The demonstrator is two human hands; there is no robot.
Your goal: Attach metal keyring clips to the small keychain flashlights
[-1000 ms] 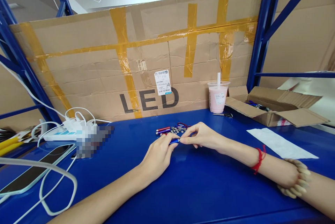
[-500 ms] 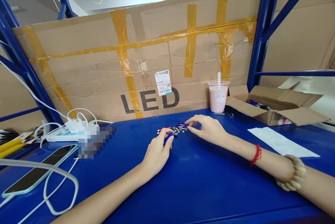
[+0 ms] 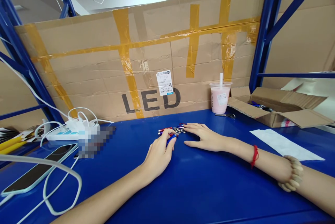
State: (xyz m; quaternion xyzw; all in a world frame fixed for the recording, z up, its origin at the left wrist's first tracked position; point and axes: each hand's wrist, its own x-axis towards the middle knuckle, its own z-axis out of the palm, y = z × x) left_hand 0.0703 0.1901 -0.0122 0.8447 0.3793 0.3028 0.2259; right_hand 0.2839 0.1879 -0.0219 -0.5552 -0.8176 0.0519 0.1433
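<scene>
My left hand (image 3: 157, 156) is closed on a small shiny blue tube (image 3: 171, 139), pinched between thumb and fingers over the blue tabletop. Just beyond its fingertips lie small red tubes (image 3: 163, 130) with silvery ends. Beside them is a cluster of small round silver pieces (image 3: 179, 131), too small to identify. My right hand (image 3: 205, 137) is palm down with its fingers stretched and the thumb apart. Its fingertips reach the right edge of the cluster and partly cover a blue and red piece (image 3: 181, 125); nothing shows in its grasp.
A cup of pink drink (image 3: 220, 99) stands at the back, a dark slim object (image 3: 225, 115) before it. An open carton (image 3: 274, 112) and white paper (image 3: 285, 144) lie right. A phone (image 3: 39, 170), power strip (image 3: 61, 133) and looping white cables (image 3: 78, 182) occupy the left.
My right hand has lowered and spread its fingers, which were bent together at the cluster's edge. My left hand still pinches the blue tube and has barely moved.
</scene>
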